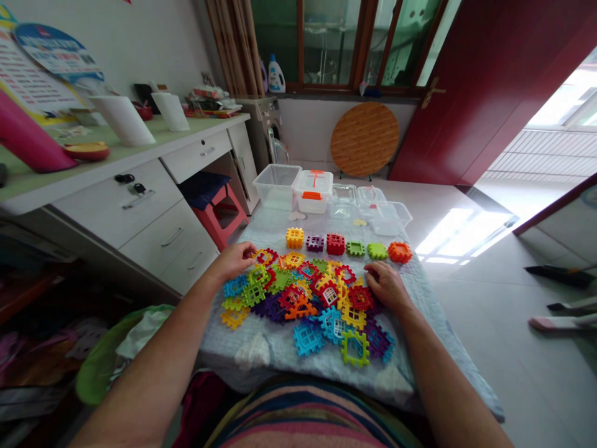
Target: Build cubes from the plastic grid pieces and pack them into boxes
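Observation:
A loose pile of colourful plastic building pieces (308, 292) covers the middle of the cloth-covered table. My left hand (237, 258) is at the pile's upper left edge, its fingers bent together beside a red and yellow piece (265, 256); whether they grip it cannot be made out. At the right edge, my right hand (385, 281) rests with curled fingers next to a red piece (360, 297); its fingertips are partly hidden. Behind the pile stands a row of block shapes, from a yellow one (295, 238) at left to an orange one (400, 252) at right.
An open clear bin (277, 190), a lidded box with orange latches (314, 193) and several clear containers (390, 216) line the table's far end. A drawer desk (135, 205) and pink stool (222, 218) stand at left. A round wooden board (364, 138) leans on the wall.

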### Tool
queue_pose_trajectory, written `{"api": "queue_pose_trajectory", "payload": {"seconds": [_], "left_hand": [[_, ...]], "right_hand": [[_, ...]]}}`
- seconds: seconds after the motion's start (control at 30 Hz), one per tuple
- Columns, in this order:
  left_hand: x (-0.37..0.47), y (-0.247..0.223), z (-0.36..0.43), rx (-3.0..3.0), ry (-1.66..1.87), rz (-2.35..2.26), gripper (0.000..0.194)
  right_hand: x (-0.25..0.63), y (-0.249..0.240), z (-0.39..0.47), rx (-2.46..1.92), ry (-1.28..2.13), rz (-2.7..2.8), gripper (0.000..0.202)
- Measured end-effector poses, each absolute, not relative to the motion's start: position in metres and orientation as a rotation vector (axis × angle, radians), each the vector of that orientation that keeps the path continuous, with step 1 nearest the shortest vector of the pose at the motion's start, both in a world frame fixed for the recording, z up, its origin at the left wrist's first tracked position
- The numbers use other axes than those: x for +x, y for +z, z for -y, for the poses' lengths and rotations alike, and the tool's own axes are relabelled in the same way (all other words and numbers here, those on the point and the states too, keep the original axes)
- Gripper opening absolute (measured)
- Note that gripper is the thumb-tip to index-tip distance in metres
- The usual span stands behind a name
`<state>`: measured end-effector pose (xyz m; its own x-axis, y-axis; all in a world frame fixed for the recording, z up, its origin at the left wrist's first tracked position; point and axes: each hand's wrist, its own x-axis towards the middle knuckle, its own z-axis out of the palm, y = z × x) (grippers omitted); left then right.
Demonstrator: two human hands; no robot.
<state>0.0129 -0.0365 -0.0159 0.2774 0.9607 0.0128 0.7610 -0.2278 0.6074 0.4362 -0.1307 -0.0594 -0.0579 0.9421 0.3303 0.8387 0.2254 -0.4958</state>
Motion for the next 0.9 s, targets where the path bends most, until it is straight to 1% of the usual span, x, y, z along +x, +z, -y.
{"api": "queue_pose_trajectory", "payload": {"seconds": [0.1, 0.2, 0.23, 0.3, 0.4, 0.47, 0.53, 0.6, 0.67, 0.77, 0.9], "left_hand": [[0.025, 0.001, 0.051, 2.114, 0.618, -1.517, 0.018], [0.046, 0.013, 0.070, 2.312, 0.696, -1.488, 0.012], [0.052, 0.016, 0.077, 2.368, 0.679, -1.450, 0.012], [0.061, 0.022, 0.088, 2.438, 0.526, -1.321, 0.012], [0.063, 0.033, 0.094, 2.418, 0.246, -1.119, 0.020], [0.062, 0.041, 0.090, 2.383, 0.202, -1.072, 0.027], [0.064, 0.047, 0.081, 2.397, 0.243, -1.104, 0.029], [0.074, 0.046, 0.069, 2.471, 0.267, -1.158, 0.028], [0.088, 0.039, 0.056, 2.563, 0.238, -1.187, 0.030], [0.112, 0.022, 0.043, 2.655, 0.129, -1.164, 0.036], [0.128, 0.006, 0.035, 2.724, -0.017, -1.129, 0.034]], "right_hand": [[0.436, -0.060, 0.131, -1.636, 0.229, 1.924, 0.019], [0.436, -0.059, 0.131, -1.636, 0.235, 1.923, 0.020], [0.436, -0.059, 0.131, -1.635, 0.237, 1.922, 0.020], [0.436, -0.059, 0.131, -1.631, 0.238, 1.921, 0.020], [0.437, -0.060, 0.131, -1.628, 0.236, 1.921, 0.019], [0.437, -0.060, 0.131, -1.629, 0.232, 1.925, 0.018], [0.437, -0.060, 0.131, -1.631, 0.229, 1.927, 0.018], [0.437, -0.060, 0.130, -1.629, 0.228, 1.926, 0.018], [0.437, -0.060, 0.131, -1.623, 0.229, 1.921, 0.018], [0.437, -0.060, 0.131, -1.617, 0.236, 1.911, 0.018], [0.437, -0.060, 0.131, -1.629, 0.240, 1.912, 0.019]]}}
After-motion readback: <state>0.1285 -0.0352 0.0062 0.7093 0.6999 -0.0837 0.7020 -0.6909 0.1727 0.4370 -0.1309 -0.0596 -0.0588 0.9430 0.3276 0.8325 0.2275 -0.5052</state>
